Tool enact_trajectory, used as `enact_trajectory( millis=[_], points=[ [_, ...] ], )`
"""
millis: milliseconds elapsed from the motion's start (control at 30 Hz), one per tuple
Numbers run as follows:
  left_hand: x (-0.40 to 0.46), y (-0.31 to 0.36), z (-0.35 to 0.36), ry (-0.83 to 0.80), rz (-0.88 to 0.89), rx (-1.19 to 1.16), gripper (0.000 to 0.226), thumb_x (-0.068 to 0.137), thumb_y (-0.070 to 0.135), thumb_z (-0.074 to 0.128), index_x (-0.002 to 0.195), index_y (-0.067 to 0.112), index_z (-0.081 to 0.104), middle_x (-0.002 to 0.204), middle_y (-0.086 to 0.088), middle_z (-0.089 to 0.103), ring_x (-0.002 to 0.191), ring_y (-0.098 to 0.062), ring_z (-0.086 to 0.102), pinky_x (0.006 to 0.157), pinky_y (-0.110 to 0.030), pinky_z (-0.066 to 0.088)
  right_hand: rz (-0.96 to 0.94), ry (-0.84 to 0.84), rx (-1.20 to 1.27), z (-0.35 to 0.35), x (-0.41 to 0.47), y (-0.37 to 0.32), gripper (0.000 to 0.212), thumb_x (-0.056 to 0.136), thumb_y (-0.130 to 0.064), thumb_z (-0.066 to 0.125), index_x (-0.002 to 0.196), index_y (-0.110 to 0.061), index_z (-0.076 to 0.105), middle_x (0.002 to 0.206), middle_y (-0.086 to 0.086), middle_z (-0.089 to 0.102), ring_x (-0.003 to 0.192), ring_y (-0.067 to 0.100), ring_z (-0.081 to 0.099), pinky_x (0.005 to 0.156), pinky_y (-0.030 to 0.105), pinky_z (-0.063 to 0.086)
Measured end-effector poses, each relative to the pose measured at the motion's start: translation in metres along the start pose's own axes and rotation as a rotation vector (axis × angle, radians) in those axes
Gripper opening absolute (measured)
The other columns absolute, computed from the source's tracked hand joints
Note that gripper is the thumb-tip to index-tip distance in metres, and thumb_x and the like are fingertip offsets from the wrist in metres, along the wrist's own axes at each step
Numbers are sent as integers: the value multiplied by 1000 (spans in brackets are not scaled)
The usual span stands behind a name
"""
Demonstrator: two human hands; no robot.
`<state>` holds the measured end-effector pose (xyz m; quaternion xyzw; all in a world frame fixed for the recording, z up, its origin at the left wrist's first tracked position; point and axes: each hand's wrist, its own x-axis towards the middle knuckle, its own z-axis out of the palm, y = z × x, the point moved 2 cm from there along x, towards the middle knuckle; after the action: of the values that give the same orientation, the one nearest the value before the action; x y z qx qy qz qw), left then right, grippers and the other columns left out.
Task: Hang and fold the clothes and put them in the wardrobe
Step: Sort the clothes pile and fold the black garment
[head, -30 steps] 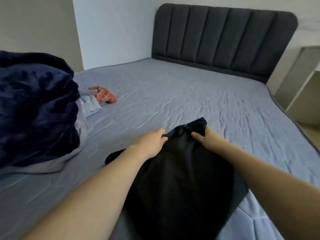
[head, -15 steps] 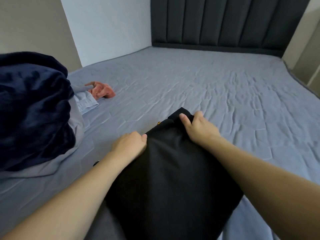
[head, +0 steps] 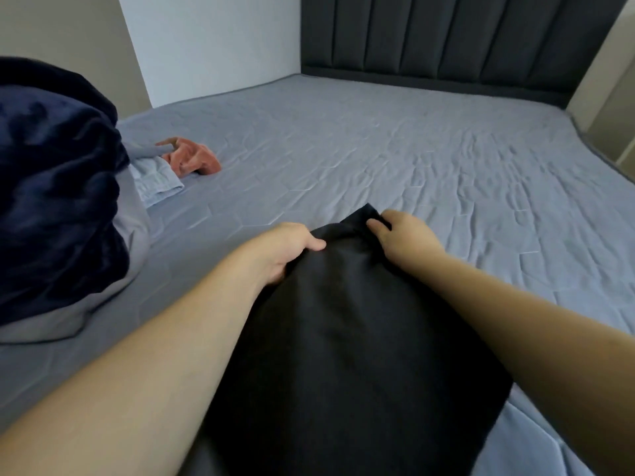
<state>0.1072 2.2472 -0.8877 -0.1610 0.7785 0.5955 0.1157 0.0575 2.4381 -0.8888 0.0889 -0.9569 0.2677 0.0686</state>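
Near centre, on the wrinkled pale blue quilted bed sheet: a black, smooth-woven garment, spread from the near edge up to a narrow far end. Left hand at the garment's far left edge, fingers curled under the cloth, thumb laid on top, gripping the fabric. Right hand at the far tip, thumb and fingers pinching a small fold of the black cloth, knuckles raised. Both bare forearms reaching in from the near side, one along each flank of the garment. Far left on the sheet: a crumpled salmon-pink piece of clothing, touching a folded pale blue denim item just nearer and to its left. Left edge: a bulky dark navy plush blanket heaped on a light grey cloth, well apart from the black garment. Far side: a dark grey upholstered headboard with vertical channels; to its left, a white wall.
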Motion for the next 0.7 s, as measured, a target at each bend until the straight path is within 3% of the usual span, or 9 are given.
enact_trajectory(
  millis=[33, 133, 200, 300, 433, 500, 567, 633, 700],
  points=[
    [5, -3, 0, 38, -20, 51, 12, 94, 8, 59, 100, -1, 63, 70, -8, 70, 59, -21, 68, 49, -21, 51, 19, -41, -47, 8, 1, 0, 37, 99, -46, 39, 75, -18, 45, 81, 0, 56, 79, 23, 50, 64, 34, 36],
    [14, -6, 7, 211, 12, 459, 32, 101, 28, 49, 113, 0, 60, 112, -16, 64, 95, -29, 61, 72, -27, 47, 125, -161, -46, 18, -2, 0, 44, 99, -52, 31, 83, -15, 49, 109, 13, 61, 80, 22, 46, 75, 35, 35],
    [18, -10, 12, 265, 122, 580, 37, 98, 38, 49, 106, 3, 60, 114, -19, 62, 97, -33, 60, 72, -32, 43, 182, -238, -23, 10, -8, 0, 60, 92, -65, 29, 104, -14, 58, 123, 14, 60, 94, 26, 52, 78, 33, 33],
    [5, -11, 16, 346, 198, 927, 46, 102, 48, 33, 107, 11, 60, 114, -15, 64, 101, -34, 58, 76, -37, 41, 188, -417, -91, -2, -25, 0, 95, 76, -86, 30, 134, -13, 53, 137, 9, 53, 123, 27, 51, 85, 32, 33],
    [-46, -18, -12, 485, 187, 1244, 62, 97, 60, 20, 116, 17, 60, 118, -12, 64, 108, -33, 58, 78, -41, 38, 203, -427, -133, -12, -54, 3, 98, 75, -89, 23, 123, -12, 61, 130, 8, 58, 117, 27, 54, 84, 34, 37],
    [-75, -44, -42, 475, 112, 1249, 64, 94, 65, 19, 121, 19, 54, 127, -12, 57, 117, -35, 53, 90, -47, 40, 174, -389, -180, -20, -61, -3, 95, 78, -87, 20, 117, -12, 62, 125, 8, 60, 112, 28, 55, 83, 36, 38],
    [-97, -66, -63, 388, 64, 1094, 52, 100, 58, 21, 106, 18, 54, 127, -14, 57, 115, -35, 53, 95, -46, 42, 141, -364, -196, -33, -65, -14, 93, 79, -86, 23, 120, -12, 62, 125, 9, 61, 112, 29, 56, 81, 36, 37],
    [-101, -54, -72, 326, 96, 928, 48, 103, 50, 25, 84, 16, 53, 114, -16, 63, 106, -34, 57, 91, -42, 44, 107, -322, -211, -57, -70, -23, 93, 78, -86, 26, 122, -12, 61, 126, 10, 61, 112, 30, 56, 80, 35, 35],
    [-95, -26, -68, 358, 155, 788, 56, 102, 52, 31, 73, 11, 56, 94, -15, 67, 96, -35, 61, 82, -37, 45, 114, -274, -267, -89, -81, -19, 93, 80, -84, 26, 127, -11, 59, 133, 12, 57, 119, 30, 54, 83, 35, 33]
  ],
)
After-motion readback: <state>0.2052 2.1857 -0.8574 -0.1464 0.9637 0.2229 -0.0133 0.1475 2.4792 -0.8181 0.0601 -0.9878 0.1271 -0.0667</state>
